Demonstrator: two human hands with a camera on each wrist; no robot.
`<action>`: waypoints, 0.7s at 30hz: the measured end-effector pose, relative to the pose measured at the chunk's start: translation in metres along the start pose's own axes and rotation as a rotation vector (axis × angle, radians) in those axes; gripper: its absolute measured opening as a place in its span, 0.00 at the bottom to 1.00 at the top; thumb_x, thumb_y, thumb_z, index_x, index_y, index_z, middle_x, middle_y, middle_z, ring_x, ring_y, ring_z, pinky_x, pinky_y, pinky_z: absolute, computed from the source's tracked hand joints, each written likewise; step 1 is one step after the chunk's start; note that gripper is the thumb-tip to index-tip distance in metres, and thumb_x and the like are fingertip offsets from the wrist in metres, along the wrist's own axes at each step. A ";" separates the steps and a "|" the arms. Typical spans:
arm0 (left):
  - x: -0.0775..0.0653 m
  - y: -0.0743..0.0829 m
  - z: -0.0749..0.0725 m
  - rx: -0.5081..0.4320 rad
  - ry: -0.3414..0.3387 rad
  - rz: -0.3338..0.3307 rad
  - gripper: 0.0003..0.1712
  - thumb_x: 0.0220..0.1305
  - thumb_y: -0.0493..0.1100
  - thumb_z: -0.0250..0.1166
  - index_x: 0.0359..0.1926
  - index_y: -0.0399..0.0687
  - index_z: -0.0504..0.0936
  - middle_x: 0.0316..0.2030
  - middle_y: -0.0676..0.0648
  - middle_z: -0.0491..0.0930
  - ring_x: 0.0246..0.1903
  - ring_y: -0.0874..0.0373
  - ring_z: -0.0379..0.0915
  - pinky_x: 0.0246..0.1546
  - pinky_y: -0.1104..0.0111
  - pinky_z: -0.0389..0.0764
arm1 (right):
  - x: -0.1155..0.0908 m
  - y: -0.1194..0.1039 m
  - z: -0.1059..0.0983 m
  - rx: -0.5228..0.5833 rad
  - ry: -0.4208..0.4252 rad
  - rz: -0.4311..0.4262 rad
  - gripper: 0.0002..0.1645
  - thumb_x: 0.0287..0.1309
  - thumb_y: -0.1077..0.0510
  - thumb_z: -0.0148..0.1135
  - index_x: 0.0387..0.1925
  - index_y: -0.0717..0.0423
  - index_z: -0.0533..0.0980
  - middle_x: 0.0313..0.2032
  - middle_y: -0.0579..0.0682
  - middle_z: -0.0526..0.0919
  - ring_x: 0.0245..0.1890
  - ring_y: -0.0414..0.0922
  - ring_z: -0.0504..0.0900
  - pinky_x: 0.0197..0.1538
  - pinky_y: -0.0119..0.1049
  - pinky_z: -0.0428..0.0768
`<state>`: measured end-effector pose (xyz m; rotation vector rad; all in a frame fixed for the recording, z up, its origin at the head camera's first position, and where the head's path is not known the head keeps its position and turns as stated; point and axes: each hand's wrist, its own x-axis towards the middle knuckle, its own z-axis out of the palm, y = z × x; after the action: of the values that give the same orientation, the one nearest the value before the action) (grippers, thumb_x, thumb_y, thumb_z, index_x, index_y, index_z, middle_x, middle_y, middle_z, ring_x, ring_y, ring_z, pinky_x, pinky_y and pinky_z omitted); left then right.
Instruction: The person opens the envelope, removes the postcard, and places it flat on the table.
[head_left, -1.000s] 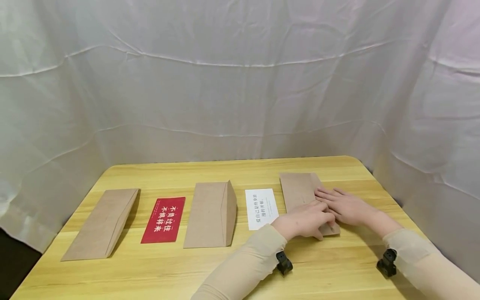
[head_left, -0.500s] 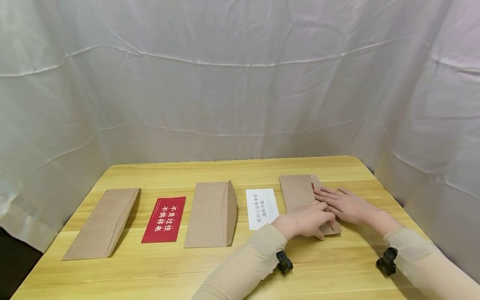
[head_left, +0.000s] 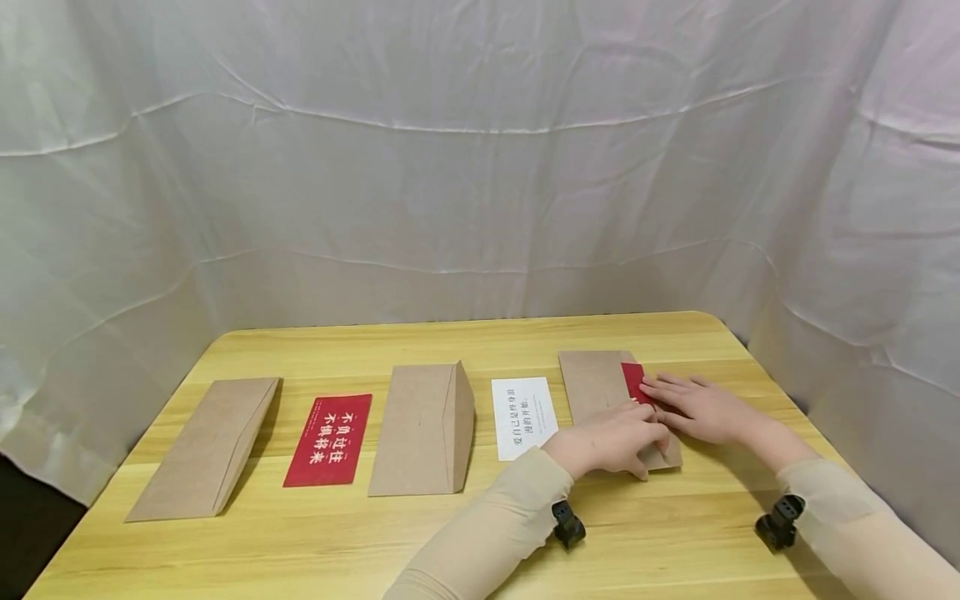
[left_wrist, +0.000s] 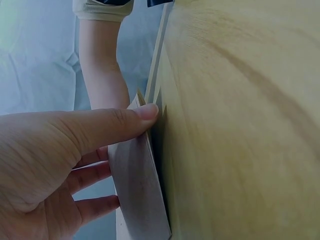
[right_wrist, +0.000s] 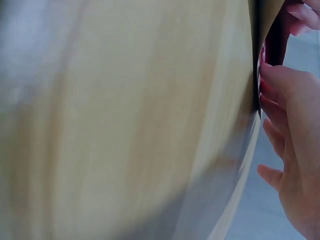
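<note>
At the right of the table in the head view lies a brown paper envelope [head_left: 595,382], its open side facing right. A red card [head_left: 634,381] sticks partly out of that side; the rest of it is inside or behind fingers. My left hand [head_left: 611,440] grips the envelope near its front end; the left wrist view shows the thumb over the brown paper [left_wrist: 137,185] and fingers on its other face. My right hand [head_left: 697,410], just right of the envelope, pinches the card's outer edge. In the right wrist view its thumb meets the dark red card [right_wrist: 276,45].
Left of the worked envelope lie a white printed card [head_left: 523,417], another brown envelope [head_left: 412,429], a red printed card [head_left: 327,440] and a further envelope [head_left: 202,450]. All rest on the wooden table [head_left: 300,550]. A pale curtain [head_left: 480,192] stands behind it.
My right hand has shifted slightly to the right, and the red card has come partly out of the envelope with it. My left hand has stayed on the envelope.
</note>
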<state>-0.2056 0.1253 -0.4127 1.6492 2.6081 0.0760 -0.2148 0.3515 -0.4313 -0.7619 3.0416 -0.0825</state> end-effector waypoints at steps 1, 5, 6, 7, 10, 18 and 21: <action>0.000 0.000 0.000 -0.003 0.001 -0.003 0.22 0.54 0.58 0.72 0.50 0.67 0.78 0.53 0.61 0.70 0.58 0.67 0.63 0.61 0.82 0.63 | -0.001 0.000 -0.001 0.007 0.008 0.001 0.31 0.69 0.42 0.51 0.68 0.51 0.68 0.68 0.53 0.70 0.70 0.59 0.65 0.66 0.66 0.61; 0.000 0.000 0.000 -0.029 -0.005 -0.013 0.22 0.54 0.57 0.72 0.49 0.67 0.78 0.51 0.61 0.70 0.57 0.68 0.63 0.58 0.83 0.64 | -0.004 0.000 -0.003 0.022 0.018 0.014 0.34 0.66 0.40 0.54 0.66 0.54 0.71 0.67 0.55 0.72 0.69 0.61 0.66 0.66 0.66 0.62; 0.000 0.000 0.000 -0.037 -0.009 -0.017 0.22 0.54 0.57 0.72 0.50 0.68 0.78 0.51 0.61 0.70 0.57 0.68 0.63 0.57 0.83 0.65 | -0.005 0.000 -0.004 0.021 0.015 0.017 0.35 0.65 0.39 0.55 0.65 0.54 0.71 0.66 0.56 0.72 0.68 0.61 0.66 0.65 0.66 0.62; 0.000 0.000 0.000 -0.044 -0.010 -0.018 0.22 0.54 0.57 0.72 0.50 0.68 0.78 0.51 0.61 0.70 0.57 0.68 0.63 0.57 0.83 0.65 | -0.006 0.000 -0.005 0.021 0.011 0.023 0.35 0.65 0.38 0.56 0.65 0.55 0.71 0.66 0.56 0.72 0.68 0.61 0.66 0.65 0.66 0.62; 0.000 -0.001 0.000 -0.063 -0.014 -0.019 0.22 0.54 0.56 0.73 0.50 0.67 0.78 0.51 0.61 0.70 0.57 0.68 0.63 0.57 0.84 0.65 | -0.009 0.001 -0.006 0.019 0.009 0.031 0.37 0.62 0.37 0.57 0.64 0.55 0.72 0.65 0.58 0.73 0.67 0.62 0.67 0.65 0.66 0.63; 0.001 0.001 0.000 -0.073 -0.034 -0.036 0.22 0.53 0.57 0.73 0.49 0.70 0.78 0.47 0.63 0.69 0.51 0.70 0.63 0.51 0.84 0.66 | -0.019 0.007 -0.005 0.029 0.027 0.070 0.37 0.59 0.37 0.61 0.61 0.56 0.74 0.63 0.63 0.74 0.64 0.64 0.70 0.62 0.66 0.66; 0.001 0.000 0.001 -0.078 -0.028 -0.044 0.21 0.53 0.57 0.73 0.48 0.69 0.78 0.46 0.63 0.69 0.50 0.70 0.62 0.49 0.83 0.66 | -0.018 0.007 -0.007 0.033 0.029 0.073 0.37 0.58 0.37 0.62 0.60 0.57 0.75 0.62 0.65 0.74 0.62 0.65 0.73 0.61 0.67 0.67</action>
<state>-0.2063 0.1264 -0.4140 1.5565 2.5845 0.1492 -0.2026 0.3667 -0.4251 -0.6533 3.0829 -0.1432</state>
